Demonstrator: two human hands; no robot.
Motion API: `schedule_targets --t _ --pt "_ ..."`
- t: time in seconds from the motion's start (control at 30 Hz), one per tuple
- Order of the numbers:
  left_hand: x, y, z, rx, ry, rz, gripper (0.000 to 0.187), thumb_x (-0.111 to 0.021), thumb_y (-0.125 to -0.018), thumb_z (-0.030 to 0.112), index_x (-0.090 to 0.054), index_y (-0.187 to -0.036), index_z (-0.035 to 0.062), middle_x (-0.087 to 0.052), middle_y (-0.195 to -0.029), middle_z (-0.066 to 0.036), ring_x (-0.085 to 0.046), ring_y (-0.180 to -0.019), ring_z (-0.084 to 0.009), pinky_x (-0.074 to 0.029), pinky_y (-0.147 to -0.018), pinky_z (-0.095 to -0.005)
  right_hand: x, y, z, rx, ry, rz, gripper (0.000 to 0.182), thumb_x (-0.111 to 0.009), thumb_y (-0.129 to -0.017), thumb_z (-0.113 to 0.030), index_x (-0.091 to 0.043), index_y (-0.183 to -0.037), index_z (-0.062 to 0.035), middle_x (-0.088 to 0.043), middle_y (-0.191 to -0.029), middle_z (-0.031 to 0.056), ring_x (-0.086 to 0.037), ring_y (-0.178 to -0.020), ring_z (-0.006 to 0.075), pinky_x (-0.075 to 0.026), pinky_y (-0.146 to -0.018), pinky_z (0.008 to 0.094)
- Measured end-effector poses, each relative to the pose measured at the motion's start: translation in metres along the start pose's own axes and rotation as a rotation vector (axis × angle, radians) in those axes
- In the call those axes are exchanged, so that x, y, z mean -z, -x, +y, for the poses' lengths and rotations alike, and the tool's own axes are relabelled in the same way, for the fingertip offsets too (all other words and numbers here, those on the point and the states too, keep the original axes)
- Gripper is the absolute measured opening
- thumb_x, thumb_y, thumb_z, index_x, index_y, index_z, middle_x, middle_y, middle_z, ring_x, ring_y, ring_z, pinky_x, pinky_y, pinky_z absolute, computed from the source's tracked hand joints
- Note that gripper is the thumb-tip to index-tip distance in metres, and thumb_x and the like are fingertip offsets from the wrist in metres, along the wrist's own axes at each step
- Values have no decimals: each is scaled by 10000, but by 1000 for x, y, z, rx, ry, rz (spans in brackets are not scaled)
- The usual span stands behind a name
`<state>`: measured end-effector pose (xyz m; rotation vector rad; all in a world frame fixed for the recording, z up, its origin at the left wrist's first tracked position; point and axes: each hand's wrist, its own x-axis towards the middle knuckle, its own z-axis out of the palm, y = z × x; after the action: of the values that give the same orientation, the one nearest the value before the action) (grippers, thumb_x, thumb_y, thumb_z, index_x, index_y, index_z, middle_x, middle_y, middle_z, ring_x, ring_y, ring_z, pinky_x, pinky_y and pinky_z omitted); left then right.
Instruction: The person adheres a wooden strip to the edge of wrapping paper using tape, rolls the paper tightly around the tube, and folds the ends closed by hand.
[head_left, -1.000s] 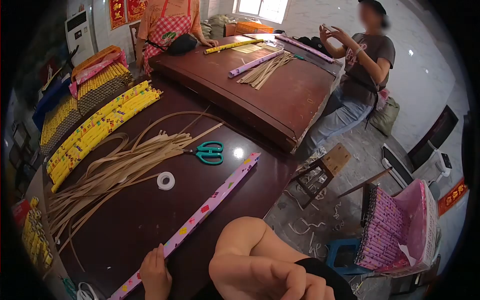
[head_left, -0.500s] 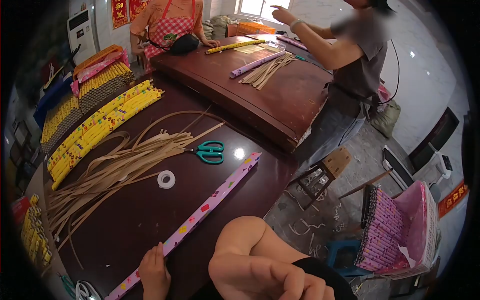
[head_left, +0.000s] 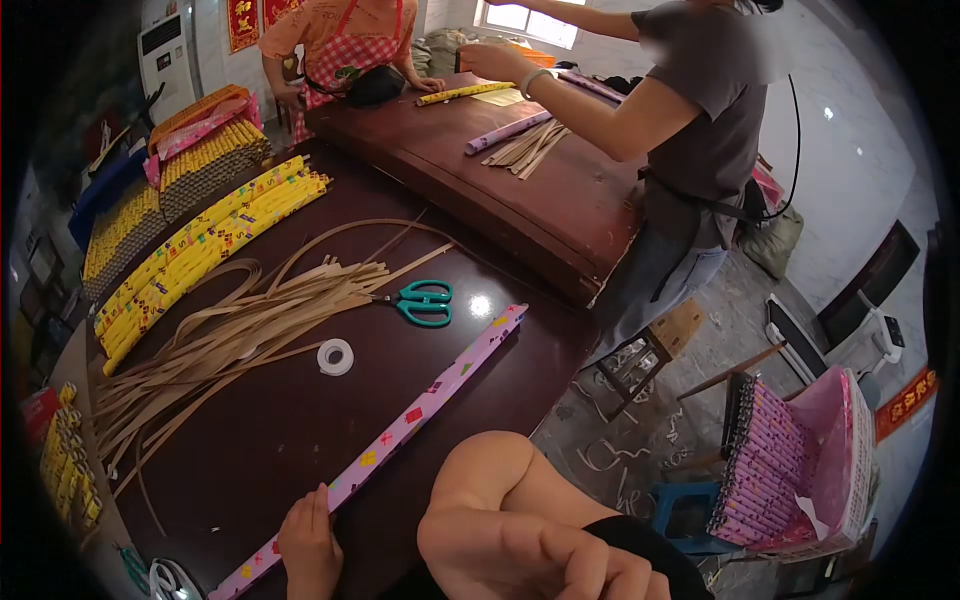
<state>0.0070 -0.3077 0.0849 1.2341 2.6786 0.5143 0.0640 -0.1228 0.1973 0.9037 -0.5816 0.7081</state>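
Note:
A long pink patterned paper roll (head_left: 405,422) lies diagonally across the dark table. My left hand (head_left: 309,540) is closed round its lower part, near the table's front edge. At bottom centre, close to the camera, is my right hand (head_left: 560,555), its fingers curled together and partly cut off by the frame; whatever they may hold is hidden. Left of the roll are a white tape ring (head_left: 335,357) and green-handled scissors (head_left: 427,303), whose blades touch a heap of brown strips (head_left: 250,325).
Yellow rolls (head_left: 210,245) lie at the back left. A second table (head_left: 560,215) adjoins, with a co-worker in grey (head_left: 700,120) at its right and a person in a checked apron (head_left: 350,55) behind. At right, a basket (head_left: 850,470) holds pink rolls.
The co-worker in grey has leaned left, with one hand lower and the other arm stretched out. The view has shifted slightly. My hands keep their positions.

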Motion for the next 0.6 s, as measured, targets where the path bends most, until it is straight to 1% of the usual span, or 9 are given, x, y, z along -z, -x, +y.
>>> schedule_targets --t 0.23,0.6 --pt "4 0 7 10 16 15 526 -595 -755 -127 -534 -1274 -65 -624 -1097 -227 -608 -1038 -370 -503 -888 -438 3 0 1 15 -4 -18 324 -568 -971 -329 -598 -1212 -113 -560 -957 22 -502 -862 174 -414 -757 289" --pt "-2 1 0 -12 35 40 516 -609 -759 -109 -540 -1268 -60 -628 -1106 -222 -610 -1036 -372 -503 -885 -436 1 7 10 42 -15 -41 340 -575 -969 -336 -597 -1221 -109 -561 -972 22 -503 -875 178 -412 -760 290"
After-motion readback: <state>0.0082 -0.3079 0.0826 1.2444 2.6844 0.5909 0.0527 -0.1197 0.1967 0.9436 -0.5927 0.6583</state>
